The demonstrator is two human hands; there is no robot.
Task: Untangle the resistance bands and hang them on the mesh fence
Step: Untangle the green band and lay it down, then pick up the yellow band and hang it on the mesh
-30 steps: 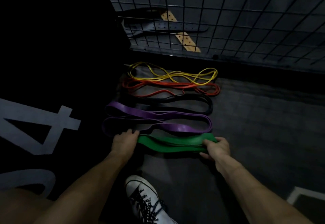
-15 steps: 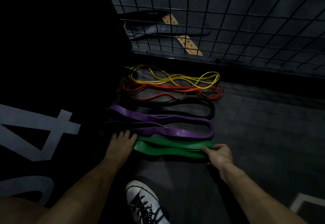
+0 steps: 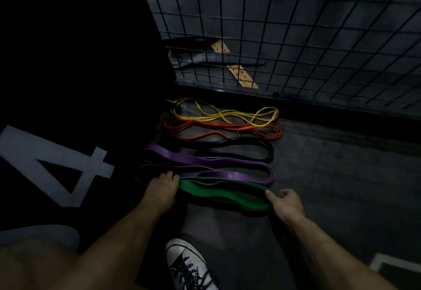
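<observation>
dark floor bears yellow, orange, black, purple, green bands.
</observation>
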